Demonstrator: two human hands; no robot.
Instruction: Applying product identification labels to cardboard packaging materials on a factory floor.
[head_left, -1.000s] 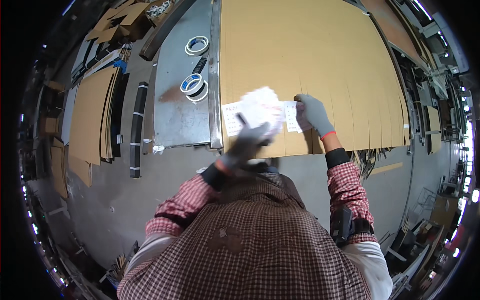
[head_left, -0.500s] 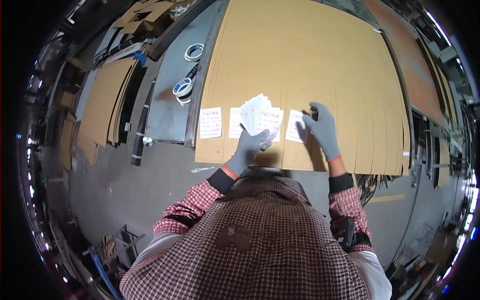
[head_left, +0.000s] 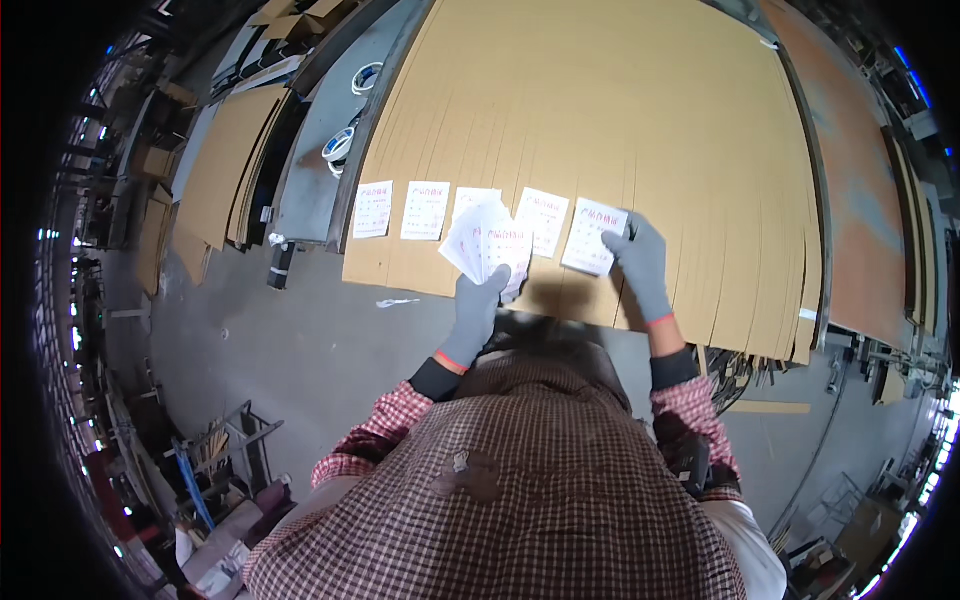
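Left hand [head_left: 478,312] grips the fanned labels [head_left: 487,243], right hand [head_left: 640,265] flat on one label [head_left: 594,237] right of the fan — best pressed level with the row on the cardboard sheets [head_left: 600,120].

labels [head_left: 425,209] in row on cardboard [head_left: 640,120] — tape rolls [head_left: 338,146] left | label fan [head_left: 488,245] in front

Gloved left hand [head_left: 477,312] is gripping a fanned stack of white labels [head_left: 488,245], while the gloved right hand [head_left: 640,265] presses one label [head_left: 594,237] flat on the big cardboard sheets [head_left: 640,130]. Three more labels [head_left: 425,210] sit in a row alongside. Tape rolls [head_left: 338,146] lie on the grey bench, upper left.
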